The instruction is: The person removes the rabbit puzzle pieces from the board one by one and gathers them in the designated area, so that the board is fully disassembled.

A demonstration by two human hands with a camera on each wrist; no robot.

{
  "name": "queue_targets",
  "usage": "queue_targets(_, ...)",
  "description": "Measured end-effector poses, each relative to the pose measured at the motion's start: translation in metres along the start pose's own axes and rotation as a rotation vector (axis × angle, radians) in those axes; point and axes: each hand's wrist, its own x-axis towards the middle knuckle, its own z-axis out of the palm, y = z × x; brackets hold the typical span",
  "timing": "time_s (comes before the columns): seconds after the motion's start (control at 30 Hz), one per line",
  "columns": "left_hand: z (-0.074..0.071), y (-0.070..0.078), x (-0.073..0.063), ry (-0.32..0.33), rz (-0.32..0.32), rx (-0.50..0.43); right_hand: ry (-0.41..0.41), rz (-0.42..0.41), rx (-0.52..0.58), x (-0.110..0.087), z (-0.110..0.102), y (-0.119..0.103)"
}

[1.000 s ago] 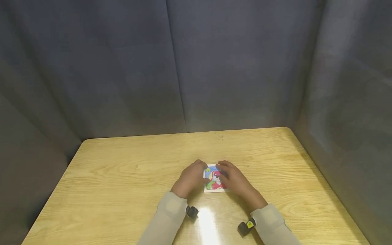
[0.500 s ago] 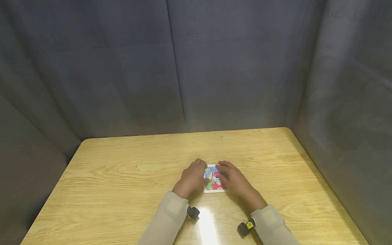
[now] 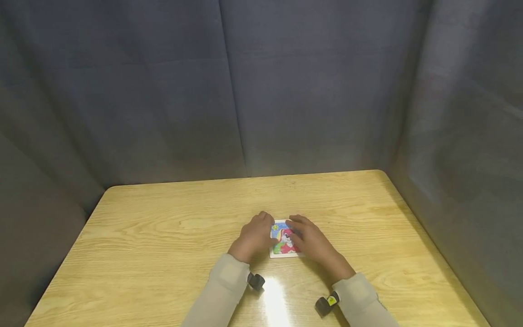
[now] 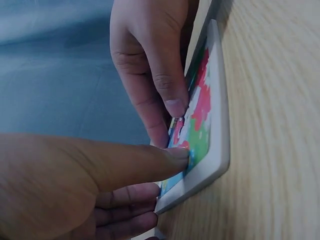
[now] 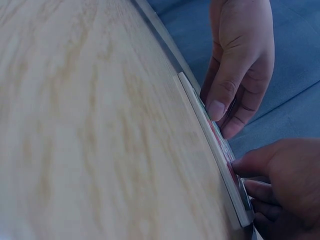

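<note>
A small square jigsaw puzzle (image 3: 283, 247) with a white frame and a pink cartoon rabbit lies flat on the table. My left hand (image 3: 254, 237) holds it at the left side. In the left wrist view its thumb (image 4: 176, 156) presses on the picture, while the other fingers sit along the frame's outer edge. Over the right part of the puzzle, my right hand (image 3: 313, 240) has its thumb and forefinger curled onto the picture. Its thumb tip (image 5: 240, 166) touches the surface in the right wrist view. The right hand hides the puzzle's right edge in the head view.
The pale wooden table (image 3: 163, 263) runs out on all sides of the puzzle. Dark grey curtains (image 3: 163, 100) hang behind it and at both sides. Each wrist carries a small black camera (image 3: 256, 281), close over the tabletop.
Both hands stay at the puzzle in nearly the same pose. The whole head view shifts slightly, so the puzzle and hands appear a few pixels further left.
</note>
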Motion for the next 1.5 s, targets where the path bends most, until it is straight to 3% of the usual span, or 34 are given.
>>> queue_targets(0.33,-0.0021,0.0043,0.0028,0.052,-0.034,-0.007,-0.003,0.001,-0.025,-0.0002,0.0004,-0.0001)
queue_targets(0.53,-0.0016,0.0064,0.0048,0.045,-0.059,0.001,-0.006,0.018,-0.024,0.0002,-0.0009,-0.0012)
queue_targets(0.87,0.0027,0.0056,0.0058,0.057,-0.052,-0.026,-0.015,0.019,-0.014,-0.0007,-0.0015,-0.0021)
queue_targets(1.17,0.0041,0.0055,0.0067,0.153,-0.011,0.032,-0.009,0.027,-0.012,-0.0004,-0.0002,-0.0016)
queue_targets(1.5,0.0020,0.0015,0.0053,0.173,0.000,-0.051,-0.010,0.022,-0.017,-0.0003,0.0002,-0.0011)
